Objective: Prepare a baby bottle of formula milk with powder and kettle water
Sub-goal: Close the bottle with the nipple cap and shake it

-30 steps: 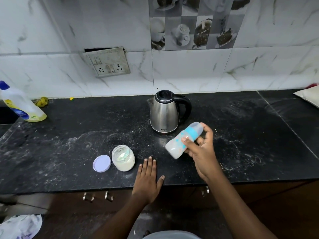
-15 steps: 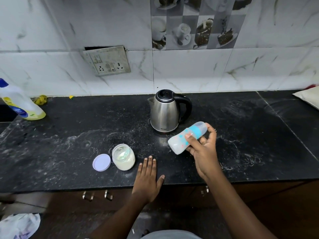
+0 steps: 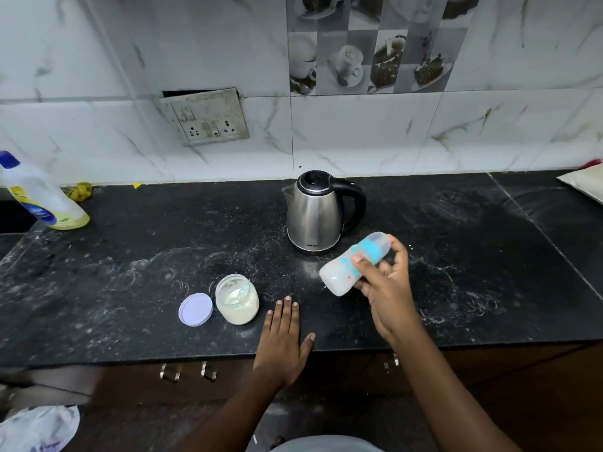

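Note:
My right hand [image 3: 388, 288] grips a baby bottle [image 3: 342, 272] with a blue collar and clear cap. The bottle is tilted almost sideways, above the counter, with milky liquid inside. A steel kettle [image 3: 315, 213] with a black handle stands just behind it. An open jar of white powder [image 3: 237, 303] sits at front left with a spoon inside, and its lilac lid [image 3: 195, 309] lies beside it. My left hand [image 3: 282, 340] rests flat on the black counter [image 3: 130, 256], to the right of the jar, and holds nothing.
A tilted cleaner bottle [image 3: 42, 197] with yellow liquid stands at far left. A wall socket plate [image 3: 208, 120] hangs loose behind. A white packet [image 3: 584, 187] lies at far right. Cabinet handles [image 3: 189, 373] sit under the counter edge.
The bottle in my right hand has shifted slightly up and down and changed tilt. My left hand, the jar and the kettle stay put.

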The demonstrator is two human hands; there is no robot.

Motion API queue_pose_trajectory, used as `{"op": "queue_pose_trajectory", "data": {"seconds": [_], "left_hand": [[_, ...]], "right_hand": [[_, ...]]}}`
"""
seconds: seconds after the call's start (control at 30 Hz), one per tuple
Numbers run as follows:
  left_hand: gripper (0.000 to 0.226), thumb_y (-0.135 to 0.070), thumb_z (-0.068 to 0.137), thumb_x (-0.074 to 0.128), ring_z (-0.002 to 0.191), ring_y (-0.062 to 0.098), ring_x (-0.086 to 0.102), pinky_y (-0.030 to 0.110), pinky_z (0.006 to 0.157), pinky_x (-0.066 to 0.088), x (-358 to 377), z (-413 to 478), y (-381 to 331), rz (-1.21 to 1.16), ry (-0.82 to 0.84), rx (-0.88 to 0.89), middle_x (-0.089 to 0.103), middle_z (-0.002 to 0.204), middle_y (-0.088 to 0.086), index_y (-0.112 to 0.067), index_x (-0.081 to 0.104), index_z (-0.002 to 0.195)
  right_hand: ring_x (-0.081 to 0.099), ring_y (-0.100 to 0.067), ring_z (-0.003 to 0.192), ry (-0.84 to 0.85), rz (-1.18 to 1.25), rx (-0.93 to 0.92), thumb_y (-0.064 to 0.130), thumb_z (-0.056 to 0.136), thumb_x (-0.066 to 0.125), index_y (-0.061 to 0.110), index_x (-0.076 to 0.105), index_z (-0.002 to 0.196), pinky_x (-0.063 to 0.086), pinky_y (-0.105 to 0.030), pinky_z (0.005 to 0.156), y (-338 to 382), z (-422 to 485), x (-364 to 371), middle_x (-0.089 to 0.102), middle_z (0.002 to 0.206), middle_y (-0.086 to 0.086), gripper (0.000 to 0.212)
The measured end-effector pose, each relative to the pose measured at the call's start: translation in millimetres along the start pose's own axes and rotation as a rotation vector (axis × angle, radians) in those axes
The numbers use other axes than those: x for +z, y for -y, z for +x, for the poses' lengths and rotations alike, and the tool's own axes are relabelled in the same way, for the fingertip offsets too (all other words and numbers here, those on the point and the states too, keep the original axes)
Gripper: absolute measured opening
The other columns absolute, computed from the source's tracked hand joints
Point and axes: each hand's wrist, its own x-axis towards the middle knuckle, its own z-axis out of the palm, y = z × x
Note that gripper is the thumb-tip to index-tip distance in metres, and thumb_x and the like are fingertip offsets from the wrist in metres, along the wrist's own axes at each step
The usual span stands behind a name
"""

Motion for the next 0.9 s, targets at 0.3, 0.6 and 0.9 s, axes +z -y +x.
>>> {"op": "queue_pose_trajectory", "data": {"seconds": [0.3,0.6,0.9], "left_hand": [[0.081,-0.061,0.106,0.030,0.160,0.032,0.018,0.041,0.125,-0.003,-1.5,-0.1,-0.6,0.008,-0.003,0.001,0.022,0.172,0.017,-0.002,0.027,0.162],[0.080,-0.060,0.106,0.032,0.158,0.031,0.018,0.042,0.124,-0.001,-1.8,-1.8,0.0,0.010,0.021,-0.006,0.024,0.171,0.018,-0.002,0.029,0.161],[0.081,-0.060,0.106,0.030,0.160,0.033,0.017,0.041,0.126,-0.005,-0.3,0.0,-0.7,-0.009,-0.001,0.001,0.020,0.172,0.017,-0.002,0.027,0.162]], "right_hand": [[0.072,-0.019,0.108,0.042,-0.038,0.029,-0.003,0.091,0.073,0.032,0.047,0.141,0.061,-0.048,0.089,-5.4,-3.9,3.5,0.071,0.126,-0.009,0.066],[0.072,-0.022,0.111,0.028,-0.064,0.022,-0.002,0.089,0.076,0.036,0.048,0.141,0.059,-0.052,0.096,-8.6,-5.9,5.5,0.072,0.123,-0.002,0.071],[0.073,-0.016,0.106,-0.048,0.044,-0.002,-0.003,0.092,0.071,0.031,0.045,0.144,0.061,-0.047,0.091,-5.7,-4.9,6.8,0.076,0.113,0.007,0.067]]}}
